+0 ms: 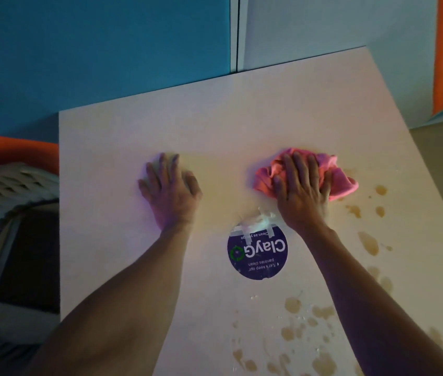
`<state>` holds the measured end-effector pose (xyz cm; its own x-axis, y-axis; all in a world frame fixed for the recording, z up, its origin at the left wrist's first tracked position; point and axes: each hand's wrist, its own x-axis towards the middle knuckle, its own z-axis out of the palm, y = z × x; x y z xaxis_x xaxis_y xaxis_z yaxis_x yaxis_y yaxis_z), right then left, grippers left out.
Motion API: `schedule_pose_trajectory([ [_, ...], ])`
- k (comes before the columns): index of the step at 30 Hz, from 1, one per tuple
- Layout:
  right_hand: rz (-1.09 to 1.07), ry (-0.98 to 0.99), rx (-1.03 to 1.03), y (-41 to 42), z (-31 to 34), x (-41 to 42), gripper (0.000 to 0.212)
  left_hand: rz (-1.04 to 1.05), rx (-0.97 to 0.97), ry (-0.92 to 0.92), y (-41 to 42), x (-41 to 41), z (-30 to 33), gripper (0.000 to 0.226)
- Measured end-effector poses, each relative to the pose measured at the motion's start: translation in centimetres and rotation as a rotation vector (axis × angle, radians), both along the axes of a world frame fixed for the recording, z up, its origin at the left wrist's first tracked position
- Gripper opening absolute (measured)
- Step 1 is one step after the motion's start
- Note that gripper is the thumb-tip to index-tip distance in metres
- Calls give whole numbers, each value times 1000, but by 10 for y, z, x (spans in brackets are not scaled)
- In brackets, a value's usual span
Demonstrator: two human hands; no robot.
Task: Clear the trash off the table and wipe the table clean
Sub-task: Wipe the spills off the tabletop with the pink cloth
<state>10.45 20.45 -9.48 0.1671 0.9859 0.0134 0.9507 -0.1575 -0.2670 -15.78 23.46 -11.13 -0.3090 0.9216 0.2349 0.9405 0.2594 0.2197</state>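
Both forearms reach forward over the white tabletop (133, 131). The right hand (300, 191) lies palm down with fingers spread, pressing flat on a bunched pink cloth (342, 183) that shows past its fingertips and to its right. The left hand (170, 189) also lies palm down, fingers slightly spread and lightly curved, resting on the tabletop; whether anything is under it cannot be told. Between the wrists, nearer the right one, sits a round purple sticker (257, 253) with torn tape along its far edge. Brown spills (368, 242) dot the tabletop right of the right forearm and near its elbow. Left of the left arm, off the tabletop, stands a woven basket (3, 185).
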Motion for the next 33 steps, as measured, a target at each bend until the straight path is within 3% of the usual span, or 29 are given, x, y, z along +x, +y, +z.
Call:
schedule_pose_trajectory([
  [5, -156, 64, -70, -37, 3, 6, 60, -15, -78, -58, -5, -1, 3, 54],
  [20, -58, 151, -232, -30, 9, 9, 62, -133, -225, -22, -1, 36, 17, 56],
  [26, 98, 105, -158, -9, 10, 32, 66, -173, -347, -78, 33, 125, 26, 62],
  [33, 145, 63, -54, 67, 3, 58, 65, -86, -226, 17, 40, 152, 9, 64],
])
